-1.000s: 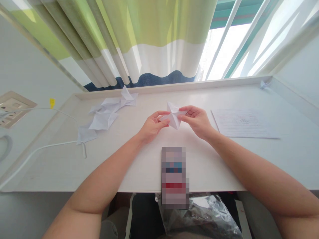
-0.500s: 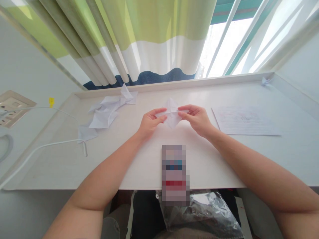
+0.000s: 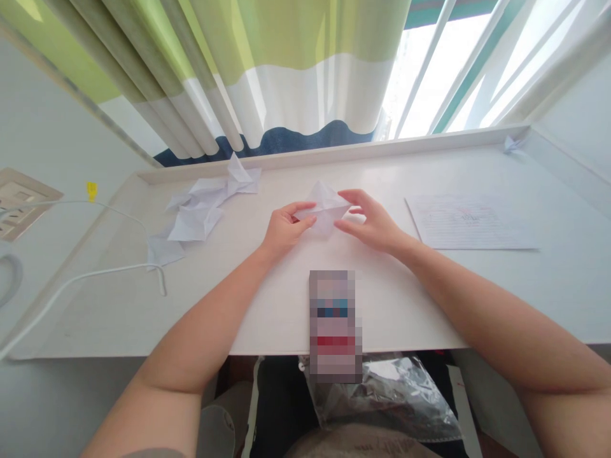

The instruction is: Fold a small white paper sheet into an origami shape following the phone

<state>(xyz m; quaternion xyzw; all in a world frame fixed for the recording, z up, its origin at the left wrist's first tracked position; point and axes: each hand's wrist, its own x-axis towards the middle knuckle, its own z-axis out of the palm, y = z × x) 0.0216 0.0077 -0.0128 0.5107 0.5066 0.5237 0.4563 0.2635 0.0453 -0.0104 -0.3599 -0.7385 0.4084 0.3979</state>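
Observation:
A folded white paper piece with pointed corners is held over the middle of the desk. My left hand pinches its left corner between thumb and fingers. Around the right corner, my right hand has its thumb and index finger spread apart, with a gap between them. Whether a right fingertip still touches the paper's edge is hard to make out. Several other folded white papers lie in a loose pile to the left of my hands.
Lined sheets with writing lie to the right, and a small folded paper sits in the far right corner. A blurred-out rectangular object overhangs the front edge. A white cable crosses the left side. Clear plastic rests on my lap.
My right thumb and index finger have opened away from the paper's right corner. The left hand keeps its pinch. The paper has turned slightly, and the whole view has shifted a little.

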